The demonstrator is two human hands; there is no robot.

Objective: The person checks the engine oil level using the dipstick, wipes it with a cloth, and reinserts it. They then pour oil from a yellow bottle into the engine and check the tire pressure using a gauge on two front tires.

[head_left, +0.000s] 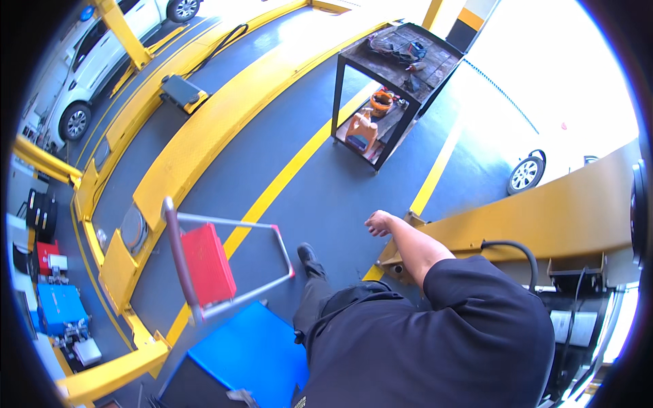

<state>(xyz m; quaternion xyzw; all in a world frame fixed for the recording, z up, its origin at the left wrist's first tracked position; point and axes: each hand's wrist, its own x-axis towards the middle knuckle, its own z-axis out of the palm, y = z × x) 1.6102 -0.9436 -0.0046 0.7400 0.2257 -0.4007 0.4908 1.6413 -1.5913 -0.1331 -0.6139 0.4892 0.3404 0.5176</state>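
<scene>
Hanging half-curled in head view, right hand (378, 223) is hovering just left of yellow post (530, 214); left hand unseen, can't tell. Post's long axis is slanting up-right, base handward. Black cart (441, 60) is standing ahead, red box (206, 265) left.

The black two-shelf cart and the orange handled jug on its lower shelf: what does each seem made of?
Black two-shelf cart: probably painted metal, given its slim, straight posts; worn, mottled top. Orange handled jug: likely smooth plastic, its handle seemingly moulded in.
</scene>
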